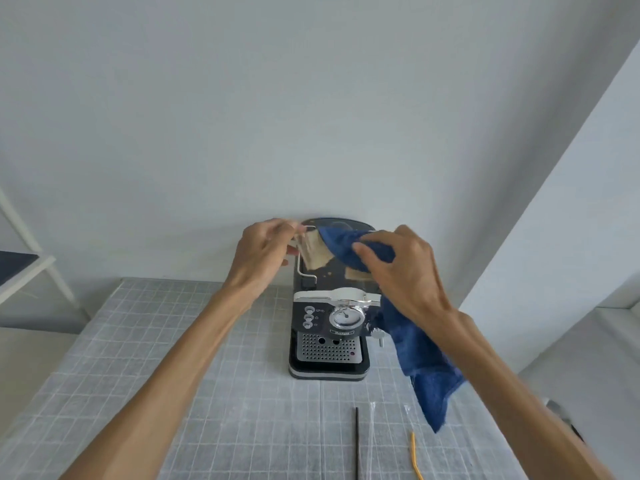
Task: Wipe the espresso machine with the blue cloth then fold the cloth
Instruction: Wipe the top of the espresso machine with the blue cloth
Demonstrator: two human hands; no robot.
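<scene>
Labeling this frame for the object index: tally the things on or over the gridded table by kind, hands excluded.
Espresso machine: 1
Blue cloth, gripped by the right hand: 1
Thin black stick: 1
Yellow cord: 1
Total: 4
The left hand is at the machine's top left rail.

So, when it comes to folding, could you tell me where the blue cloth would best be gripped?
Probably the loose lower corner of the blue cloth, approached from below on the right. The right hand bunches its top on the espresso machine, and the rest hangs free beside it, so that corner is open to pinch.
</scene>
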